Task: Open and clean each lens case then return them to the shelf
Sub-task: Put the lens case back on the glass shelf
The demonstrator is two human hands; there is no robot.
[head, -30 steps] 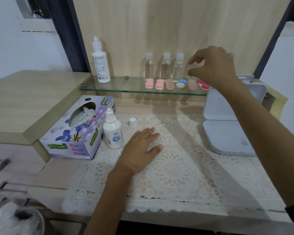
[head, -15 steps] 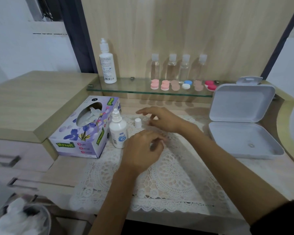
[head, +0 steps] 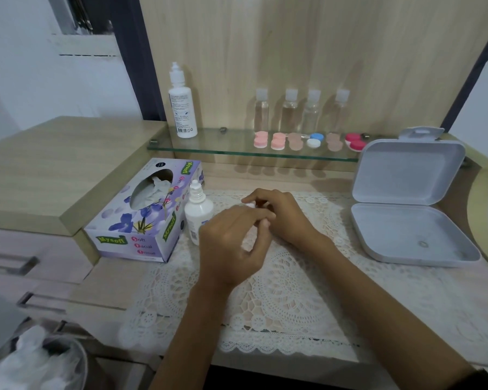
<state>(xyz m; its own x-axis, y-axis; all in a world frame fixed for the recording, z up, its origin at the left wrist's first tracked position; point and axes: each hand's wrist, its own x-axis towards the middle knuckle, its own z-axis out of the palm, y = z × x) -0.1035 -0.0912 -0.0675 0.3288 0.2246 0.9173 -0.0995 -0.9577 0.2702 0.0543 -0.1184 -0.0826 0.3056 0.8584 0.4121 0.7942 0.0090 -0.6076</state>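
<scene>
Leftward, my left hand (head: 231, 243) curls loosely, holding nothing I can see, beside the small bottle (head: 198, 211). My right hand (head: 279, 213) pinches a white cap (head: 250, 205). Lens cases (head: 307, 142) line the glass shelf (head: 214, 146); open mat (head: 279, 305) lies near me.

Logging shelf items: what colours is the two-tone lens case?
Blue and white lens case, in the head view.

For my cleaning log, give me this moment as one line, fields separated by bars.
stage: capping | right hand: pinching small white cap | left hand: beside it, grip unclear | uncapped dropper bottle: upright on mat | lens cases: on glass shelf
</scene>
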